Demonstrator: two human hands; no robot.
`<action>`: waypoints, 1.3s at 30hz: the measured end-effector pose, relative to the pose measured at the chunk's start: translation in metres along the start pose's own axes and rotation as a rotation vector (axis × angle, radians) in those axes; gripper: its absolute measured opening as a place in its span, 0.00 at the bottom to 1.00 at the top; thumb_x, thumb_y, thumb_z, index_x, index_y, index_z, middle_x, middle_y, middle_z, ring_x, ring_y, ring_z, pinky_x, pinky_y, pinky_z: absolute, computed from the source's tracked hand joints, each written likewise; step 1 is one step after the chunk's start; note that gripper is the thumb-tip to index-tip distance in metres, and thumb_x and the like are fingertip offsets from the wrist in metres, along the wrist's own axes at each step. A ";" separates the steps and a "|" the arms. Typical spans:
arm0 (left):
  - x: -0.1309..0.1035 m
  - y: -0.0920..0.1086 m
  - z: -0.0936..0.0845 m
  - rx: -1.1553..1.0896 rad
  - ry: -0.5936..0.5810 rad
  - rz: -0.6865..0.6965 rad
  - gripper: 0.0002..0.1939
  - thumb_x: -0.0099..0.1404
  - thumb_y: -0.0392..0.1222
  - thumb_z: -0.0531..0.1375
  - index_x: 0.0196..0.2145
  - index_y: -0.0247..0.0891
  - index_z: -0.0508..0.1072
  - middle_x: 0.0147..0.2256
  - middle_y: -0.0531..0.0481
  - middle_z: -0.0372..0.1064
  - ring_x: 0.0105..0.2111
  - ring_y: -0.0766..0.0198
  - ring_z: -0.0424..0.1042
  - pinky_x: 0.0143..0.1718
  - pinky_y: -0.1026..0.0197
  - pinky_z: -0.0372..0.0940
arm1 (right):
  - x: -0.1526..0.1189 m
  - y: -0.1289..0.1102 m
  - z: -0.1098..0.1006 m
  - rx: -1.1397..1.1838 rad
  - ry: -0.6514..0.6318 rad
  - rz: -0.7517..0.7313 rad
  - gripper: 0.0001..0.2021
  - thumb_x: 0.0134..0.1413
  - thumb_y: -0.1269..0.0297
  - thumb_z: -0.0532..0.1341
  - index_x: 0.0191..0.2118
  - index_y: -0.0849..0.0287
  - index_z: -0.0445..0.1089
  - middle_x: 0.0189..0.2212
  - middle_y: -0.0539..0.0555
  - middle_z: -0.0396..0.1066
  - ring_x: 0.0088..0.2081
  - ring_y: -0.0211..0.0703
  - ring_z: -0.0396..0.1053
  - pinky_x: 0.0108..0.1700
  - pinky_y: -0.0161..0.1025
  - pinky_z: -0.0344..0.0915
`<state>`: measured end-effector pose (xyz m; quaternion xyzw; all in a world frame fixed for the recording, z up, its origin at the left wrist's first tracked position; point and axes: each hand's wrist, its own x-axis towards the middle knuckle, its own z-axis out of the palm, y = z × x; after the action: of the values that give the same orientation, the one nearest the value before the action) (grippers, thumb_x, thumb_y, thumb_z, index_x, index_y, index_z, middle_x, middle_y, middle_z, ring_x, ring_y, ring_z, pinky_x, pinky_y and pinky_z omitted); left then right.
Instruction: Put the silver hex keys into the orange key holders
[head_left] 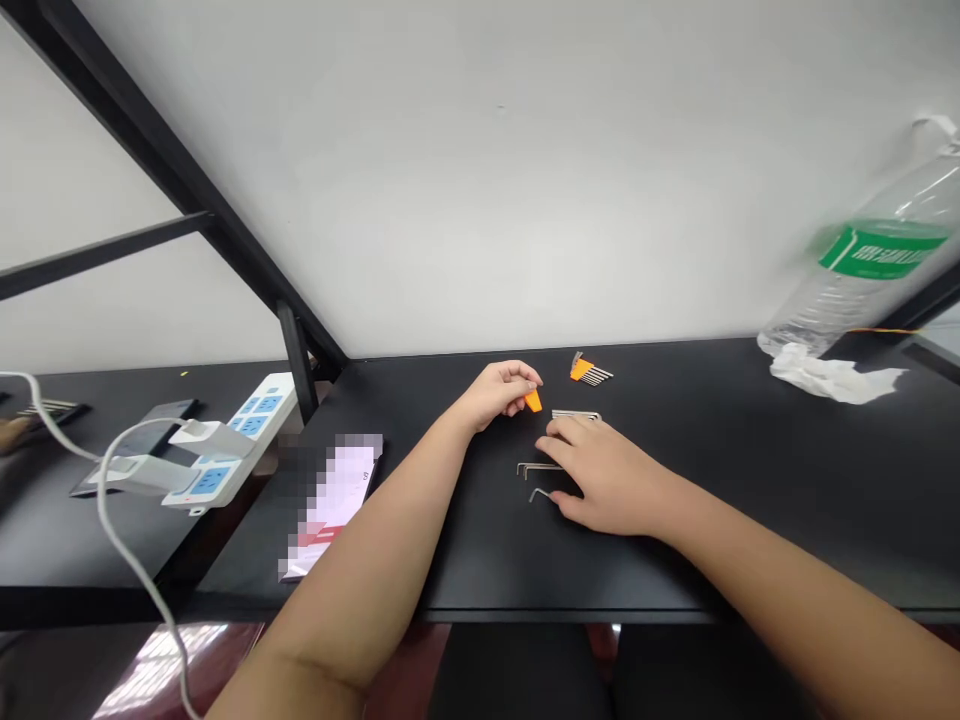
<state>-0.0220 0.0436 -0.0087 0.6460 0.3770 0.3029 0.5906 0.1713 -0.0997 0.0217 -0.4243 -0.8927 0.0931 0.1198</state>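
My left hand (501,392) pinches a small orange hex key holder (533,401) between thumb and fingers, just above the black table. My right hand (592,470) reaches palm down over loose L-shaped hex keys, its fingers apart. A few long hex keys (576,414) lie side by side at its fingertips. Shorter hex keys (529,467) stick out from under the palm, partly hidden. The smallest hex key (538,492) lies by the right thumb; whether they touch I cannot tell. Farther back rests a second orange holder (582,370) with several hex keys in it.
On the left lies a phone (337,510) with a lit, partly blurred screen. A white power strip (255,420) with plugged chargers and a white cable (135,560) stands beyond a black metal frame (296,360). At right are crumpled tissue (832,378) and a large clear bottle (862,260).
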 end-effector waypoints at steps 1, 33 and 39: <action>0.000 0.000 0.000 0.000 0.000 -0.002 0.07 0.62 0.40 0.63 0.37 0.36 0.75 0.21 0.53 0.68 0.16 0.74 0.60 0.17 0.71 0.55 | 0.001 0.004 0.001 0.024 -0.007 0.012 0.15 0.57 0.59 0.65 0.48 0.59 0.72 0.46 0.59 0.68 0.46 0.51 0.66 0.48 0.47 0.64; -0.002 0.004 0.004 0.006 0.010 0.003 0.07 0.61 0.41 0.64 0.36 0.36 0.75 0.21 0.54 0.68 0.16 0.74 0.60 0.17 0.70 0.55 | 0.016 0.007 0.029 0.217 0.017 -0.099 0.11 0.66 0.66 0.60 0.50 0.50 0.76 0.40 0.54 0.69 0.42 0.44 0.66 0.46 0.43 0.63; -0.002 0.004 0.004 0.016 0.008 -0.005 0.06 0.62 0.40 0.63 0.36 0.36 0.75 0.21 0.54 0.68 0.16 0.74 0.59 0.17 0.70 0.54 | 0.017 0.008 0.030 0.217 0.011 -0.118 0.10 0.66 0.68 0.59 0.44 0.52 0.78 0.40 0.55 0.69 0.41 0.44 0.66 0.46 0.43 0.64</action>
<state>-0.0192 0.0395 -0.0049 0.6486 0.3835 0.3011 0.5845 0.1584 -0.0835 -0.0072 -0.3562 -0.9000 0.1798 0.1753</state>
